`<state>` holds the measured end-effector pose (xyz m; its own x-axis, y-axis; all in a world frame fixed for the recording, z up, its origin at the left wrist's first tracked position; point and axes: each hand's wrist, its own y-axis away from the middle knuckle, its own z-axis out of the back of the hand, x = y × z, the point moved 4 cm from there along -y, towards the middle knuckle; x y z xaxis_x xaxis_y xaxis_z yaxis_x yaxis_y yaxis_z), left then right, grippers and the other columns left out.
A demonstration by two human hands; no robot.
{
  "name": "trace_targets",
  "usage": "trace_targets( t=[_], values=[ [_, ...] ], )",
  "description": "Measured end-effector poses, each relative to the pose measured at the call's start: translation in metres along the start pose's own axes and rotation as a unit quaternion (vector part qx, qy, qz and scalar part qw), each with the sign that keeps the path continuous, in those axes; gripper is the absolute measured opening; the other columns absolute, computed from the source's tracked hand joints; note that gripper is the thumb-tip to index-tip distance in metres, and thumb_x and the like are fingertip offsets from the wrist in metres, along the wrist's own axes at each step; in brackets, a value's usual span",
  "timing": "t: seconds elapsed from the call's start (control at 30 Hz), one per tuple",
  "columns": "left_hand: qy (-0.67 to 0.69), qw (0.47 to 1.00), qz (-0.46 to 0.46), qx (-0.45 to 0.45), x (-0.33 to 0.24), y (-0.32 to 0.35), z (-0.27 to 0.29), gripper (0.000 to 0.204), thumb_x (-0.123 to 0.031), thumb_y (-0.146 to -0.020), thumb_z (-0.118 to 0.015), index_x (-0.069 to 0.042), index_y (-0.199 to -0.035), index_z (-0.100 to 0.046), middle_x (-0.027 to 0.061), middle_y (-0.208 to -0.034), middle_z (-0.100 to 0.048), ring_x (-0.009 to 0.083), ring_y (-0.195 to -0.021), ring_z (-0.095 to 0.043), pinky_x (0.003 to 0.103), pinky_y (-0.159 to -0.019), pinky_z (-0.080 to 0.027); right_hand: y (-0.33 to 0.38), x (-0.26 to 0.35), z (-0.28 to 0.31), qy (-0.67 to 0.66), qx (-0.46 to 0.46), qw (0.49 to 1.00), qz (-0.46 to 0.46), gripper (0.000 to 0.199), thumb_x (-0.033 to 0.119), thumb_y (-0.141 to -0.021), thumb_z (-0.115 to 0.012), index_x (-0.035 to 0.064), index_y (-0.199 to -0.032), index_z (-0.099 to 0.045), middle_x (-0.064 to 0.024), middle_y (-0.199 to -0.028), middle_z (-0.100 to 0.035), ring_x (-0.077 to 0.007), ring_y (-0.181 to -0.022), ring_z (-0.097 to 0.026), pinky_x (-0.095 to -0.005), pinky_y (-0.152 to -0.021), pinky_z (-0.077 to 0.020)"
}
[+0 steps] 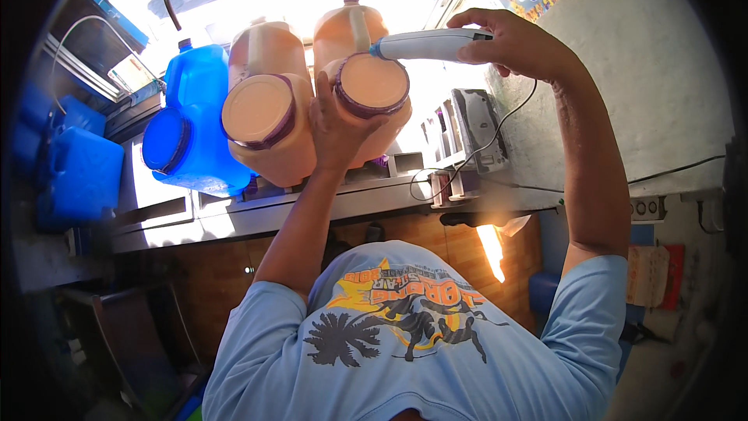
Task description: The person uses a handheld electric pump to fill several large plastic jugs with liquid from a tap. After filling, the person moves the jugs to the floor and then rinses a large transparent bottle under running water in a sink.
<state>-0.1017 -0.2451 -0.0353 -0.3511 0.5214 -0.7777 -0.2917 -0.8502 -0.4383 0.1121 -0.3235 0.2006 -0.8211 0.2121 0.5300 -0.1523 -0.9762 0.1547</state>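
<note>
Three translucent jugs stand by the window. The right jug [396, 126] has a round pale lid [374, 82] with a dark purple band around its edge. My left hand [341, 126] grips this jug at the neck, fingers along the lid's left side and thumb below it. In my right hand [510, 45] is a white corded tool that looks like a heat gun [427, 44], its blue tip at the lid's upper right rim. Left of my left hand is the middle jug [273, 156], with a similar banded lid. Beside it, a blue jug [204, 136] has a blue lid.
The jugs rest on a metal-edged counter [265, 222]. A cord [510, 117] loops down past a grey box-shaped device [477, 129] on the right. Another blue container [82, 171] stands far left. A wall socket [648, 208] is at the right.
</note>
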Motion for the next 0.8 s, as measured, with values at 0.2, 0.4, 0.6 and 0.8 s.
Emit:
trace_targets(
  t=[0.2,0.4,0.6,0.8],
  values=[
    [0.001,0.999,0.033,0.020,-0.005,0.000,0.003,0.137,-0.032,-0.056,-0.099,-0.004,-0.155,-0.009,0.0223,-0.145,-0.046,0.0399,-0.134,-0.047,0.049,-0.112,-0.040,-0.022,0.033,-0.006,0.083,0.063,0.994,0.044,0.055,0.029,-0.077,-0.069,0.0059,-0.127,-0.065,-0.0059,-0.081,-0.069,-0.0068,-0.049,-0.050,-0.0244,-0.047,-0.0425],
    [0.008,1.000,0.024,0.006,-0.002,0.000,0.001,0.138,-0.031,-0.056,-0.099,-0.005,-0.156,-0.008,0.0212,-0.143,-0.047,0.0408,-0.131,-0.048,0.050,-0.111,-0.041,-0.032,0.049,-0.002,0.114,0.064,0.990,0.045,0.053,0.027,-0.079,-0.069,0.0029,-0.126,-0.063,-0.0083,-0.080,-0.069,-0.0089,-0.048,-0.050,-0.0253,-0.047,-0.0436],
    [0.054,0.998,0.000,-0.012,0.002,0.000,0.000,0.139,-0.029,-0.053,-0.099,-0.006,-0.156,-0.008,0.0180,-0.142,-0.048,0.0426,-0.127,-0.047,0.051,-0.108,-0.041,-0.006,0.050,-0.007,0.111,0.110,0.984,0.082,0.057,0.029,-0.081,-0.074,0.0070,-0.133,-0.062,-0.0101,-0.087,-0.070,-0.0111,-0.055,-0.056,-0.0274,-0.050,-0.0470],
    [0.064,0.997,0.014,0.035,-0.002,-0.001,0.005,0.131,-0.019,-0.061,-0.096,-0.004,-0.157,-0.007,0.0180,-0.144,-0.049,0.0366,-0.135,-0.047,0.046,-0.113,-0.041,0.048,-0.007,0.022,0.078,0.076,0.994,0.013,0.058,0.024,-0.078,-0.074,0.0073,-0.132,-0.061,-0.0100,-0.095,-0.071,-0.0104,-0.063,-0.059,-0.0263,-0.053,-0.0499]
  ],
)
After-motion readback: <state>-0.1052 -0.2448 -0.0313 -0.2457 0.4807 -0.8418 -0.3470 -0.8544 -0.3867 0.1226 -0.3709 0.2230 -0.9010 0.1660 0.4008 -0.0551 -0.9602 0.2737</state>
